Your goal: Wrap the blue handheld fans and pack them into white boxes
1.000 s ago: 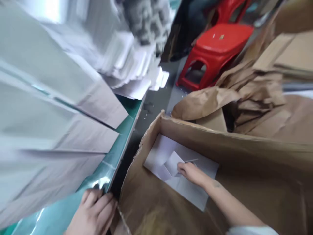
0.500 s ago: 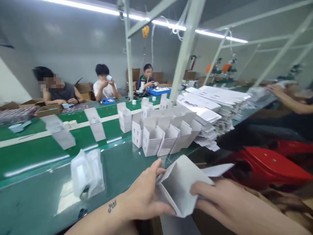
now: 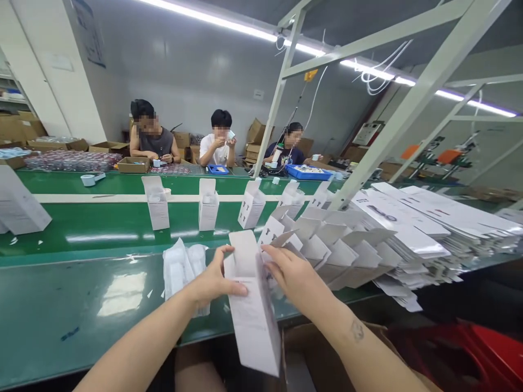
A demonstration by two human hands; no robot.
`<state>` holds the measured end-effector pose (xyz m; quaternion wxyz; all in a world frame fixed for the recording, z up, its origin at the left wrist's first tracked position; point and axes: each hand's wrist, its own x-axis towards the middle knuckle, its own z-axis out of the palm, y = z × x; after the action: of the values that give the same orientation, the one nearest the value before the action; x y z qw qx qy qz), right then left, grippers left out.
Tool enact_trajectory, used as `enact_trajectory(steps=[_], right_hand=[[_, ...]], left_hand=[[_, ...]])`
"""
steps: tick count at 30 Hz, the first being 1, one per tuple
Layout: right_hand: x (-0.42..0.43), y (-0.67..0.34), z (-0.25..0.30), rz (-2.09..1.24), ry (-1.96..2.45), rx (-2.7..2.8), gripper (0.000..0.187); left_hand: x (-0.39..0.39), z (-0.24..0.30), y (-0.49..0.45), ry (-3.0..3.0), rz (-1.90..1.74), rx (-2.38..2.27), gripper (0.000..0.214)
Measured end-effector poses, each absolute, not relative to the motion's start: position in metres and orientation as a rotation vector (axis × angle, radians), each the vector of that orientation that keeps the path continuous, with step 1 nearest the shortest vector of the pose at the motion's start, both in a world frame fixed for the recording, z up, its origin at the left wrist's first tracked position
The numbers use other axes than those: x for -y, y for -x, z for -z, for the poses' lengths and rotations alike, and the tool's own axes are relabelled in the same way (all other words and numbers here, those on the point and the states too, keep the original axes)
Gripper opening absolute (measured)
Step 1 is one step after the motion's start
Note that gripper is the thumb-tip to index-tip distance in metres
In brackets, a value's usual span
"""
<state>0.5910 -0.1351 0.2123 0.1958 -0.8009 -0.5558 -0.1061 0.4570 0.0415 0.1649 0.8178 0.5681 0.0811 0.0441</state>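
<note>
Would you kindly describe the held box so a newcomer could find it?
Start at the green bench, then its near edge. Between the left hand and right hand is a white box, flap raised. Only this box is held; other white boxes rest on the bench.

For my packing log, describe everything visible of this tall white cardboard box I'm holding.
The tall white cardboard box is rectangular, faintly printed, its top flap raised. It tilts slightly at the near edge of the glossy green table. The left hand grips it, thumb on the front; the right hand is at its upper right side.
</note>
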Motion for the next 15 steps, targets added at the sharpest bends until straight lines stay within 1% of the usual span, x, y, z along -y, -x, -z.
enact_trajectory(steps=[3, 7, 11, 15], right_hand=[[0.126, -0.6, -0.203, 0.45, 2.363, 1.438, 0.035], [0.112, -0.613, -0.188, 0.518, 2.656, 1.266, 0.029], [0.103, -0.622, -0.182, 0.597, 2.781, 1.131, 0.026], [0.095, -0.624, -0.182, 0.552, 2.857, 1.077, 0.026]], left_hand=[[-0.064, -0.178, -0.48, -1.376, -0.386, -0.318, 0.1], [-0.082, -0.177, -0.535, -1.724, -0.692, -0.454, 0.094], [-0.065, -0.159, -0.593, -1.914, -0.749, -0.371, 0.09], [-0.049, -0.142, -0.616, -1.887, -0.684, -0.272, 0.094]])
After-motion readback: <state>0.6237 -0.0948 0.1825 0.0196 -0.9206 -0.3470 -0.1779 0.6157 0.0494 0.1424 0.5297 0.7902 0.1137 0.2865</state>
